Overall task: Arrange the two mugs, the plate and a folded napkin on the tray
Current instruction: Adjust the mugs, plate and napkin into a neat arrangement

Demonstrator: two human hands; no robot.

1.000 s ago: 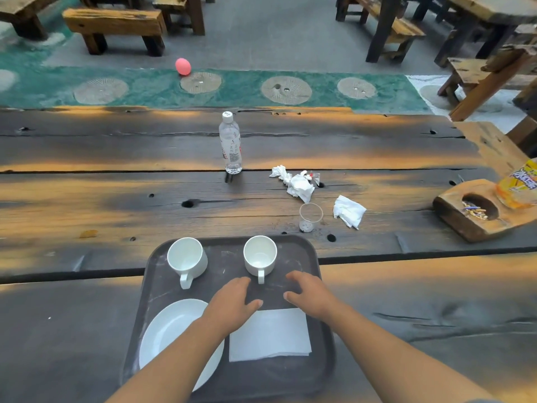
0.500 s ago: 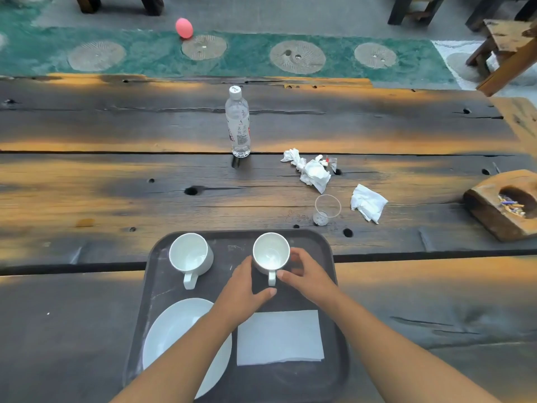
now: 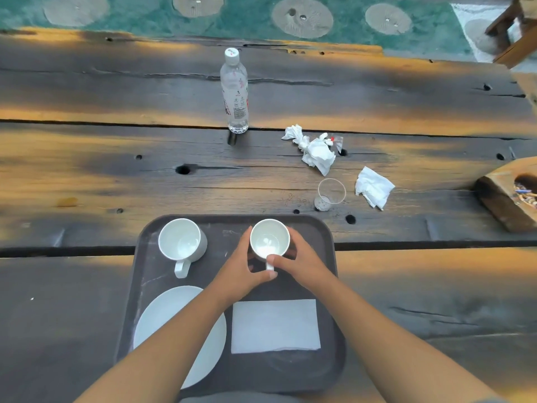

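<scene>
A dark tray (image 3: 328,370) lies at the near edge of the wooden table. Two white mugs stand upright at its far side: the left mug (image 3: 181,242) is untouched, its handle pointing toward me. The right mug (image 3: 269,238) is cupped between both hands, my left hand (image 3: 239,270) on its left side and my right hand (image 3: 302,264) on its right, thumb on the handle. A white plate (image 3: 165,318) sits at the tray's near left, partly under my left forearm. A folded white napkin (image 3: 275,326) lies flat at the near right.
Beyond the tray stand a clear water bottle (image 3: 234,91) and a small clear plastic cup (image 3: 329,193). Crumpled tissues (image 3: 315,151) and another tissue (image 3: 373,187) lie to the right. A wooden ashtray block (image 3: 505,199) sits at the right edge.
Both hands moved forward from near the napkin and closed around the right mug. The camera tilted down and moved closer.
</scene>
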